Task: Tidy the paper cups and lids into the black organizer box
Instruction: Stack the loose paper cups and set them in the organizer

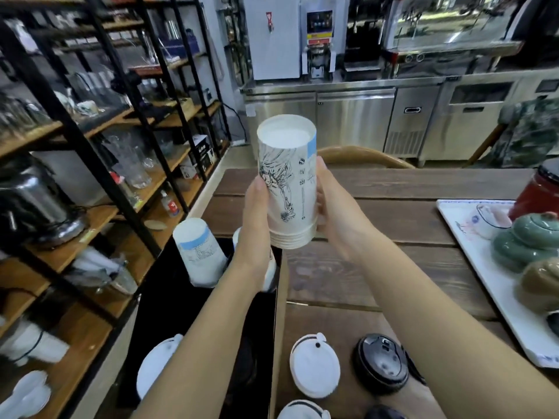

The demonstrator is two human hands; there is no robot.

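Observation:
I hold a stack of white printed paper cups (289,182) upside down in the air above the table. My left hand (257,213) grips its left side and my right hand (328,204) its right side. Below, the black organizer box (169,300) sits at the table's left edge. Another upside-down cup stack (198,252) stands in its far compartment, and a third one is mostly hidden behind my left wrist. A white lid (152,368) lies in the box near me. On the table lie a white lid (314,365) and a black lid (381,362).
A white tray (472,255) with green and brown ceramic pots lies at the table's right, beside a red pot (538,192). Two more lids (304,411) peek in at the bottom edge. Shelving with glassware (133,164) runs along the left. A chair back (363,157) stands beyond the table.

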